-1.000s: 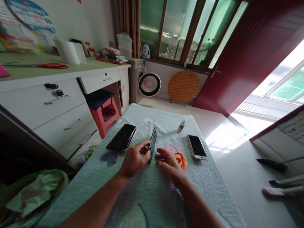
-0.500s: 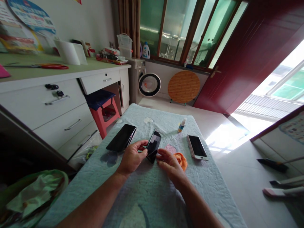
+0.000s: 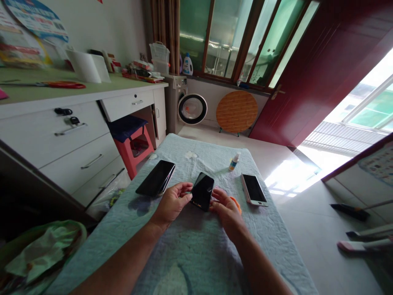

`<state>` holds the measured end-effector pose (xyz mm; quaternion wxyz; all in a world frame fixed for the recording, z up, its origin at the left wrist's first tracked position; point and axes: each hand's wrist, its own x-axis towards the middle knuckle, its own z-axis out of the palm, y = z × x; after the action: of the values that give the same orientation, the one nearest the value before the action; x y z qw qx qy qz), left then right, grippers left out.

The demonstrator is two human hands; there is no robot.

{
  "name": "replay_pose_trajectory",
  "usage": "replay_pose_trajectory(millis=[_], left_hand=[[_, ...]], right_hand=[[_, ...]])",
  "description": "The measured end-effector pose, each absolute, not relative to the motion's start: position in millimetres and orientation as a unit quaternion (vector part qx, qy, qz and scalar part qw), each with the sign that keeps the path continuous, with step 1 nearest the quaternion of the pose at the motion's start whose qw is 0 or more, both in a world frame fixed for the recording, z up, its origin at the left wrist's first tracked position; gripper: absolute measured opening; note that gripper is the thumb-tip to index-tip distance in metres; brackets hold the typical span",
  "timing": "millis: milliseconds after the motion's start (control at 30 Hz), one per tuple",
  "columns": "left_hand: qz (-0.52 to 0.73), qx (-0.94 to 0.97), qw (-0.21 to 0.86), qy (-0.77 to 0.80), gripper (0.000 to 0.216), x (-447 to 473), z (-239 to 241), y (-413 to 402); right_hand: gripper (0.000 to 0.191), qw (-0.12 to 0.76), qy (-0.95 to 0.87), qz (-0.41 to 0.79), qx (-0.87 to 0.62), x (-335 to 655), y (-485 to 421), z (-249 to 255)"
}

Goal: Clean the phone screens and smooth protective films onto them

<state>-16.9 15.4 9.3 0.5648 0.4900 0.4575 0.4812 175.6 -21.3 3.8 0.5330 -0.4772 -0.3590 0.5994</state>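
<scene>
The left hand (image 3: 170,206) and right hand (image 3: 227,209) grip a black smartphone (image 3: 202,190) mid-frame, apparently positioning it, the next move likely calling for even pressure.

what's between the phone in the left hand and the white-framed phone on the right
In the head view, the right hand and the orange cloth, partly hidden by that hand, lie between them.
</scene>
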Motion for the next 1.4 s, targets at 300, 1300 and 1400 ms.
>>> replay_pose_trajectory(millis=[300,1300,1400], left_hand=[[0.375,0.421,0.694,0.447,0.043,-11.0,12.6,7.4],[0.413,0.436,0.659,0.452,0.038,-11.4,18.7,6.9],[0.424,0.43,0.653,0.457,0.038,-12.7,20.0,8.2]], right_hand=[[0.055,0.409,-0.562,0.319,-0.645,178.7,-21.0,-7.6],[0.073,0.22,-0.69,0.057,-0.687,148.3,-27.7,-4.3],[0.069,0.246,-0.686,0.077,-0.68,151.2,-25.5,-3.6]])
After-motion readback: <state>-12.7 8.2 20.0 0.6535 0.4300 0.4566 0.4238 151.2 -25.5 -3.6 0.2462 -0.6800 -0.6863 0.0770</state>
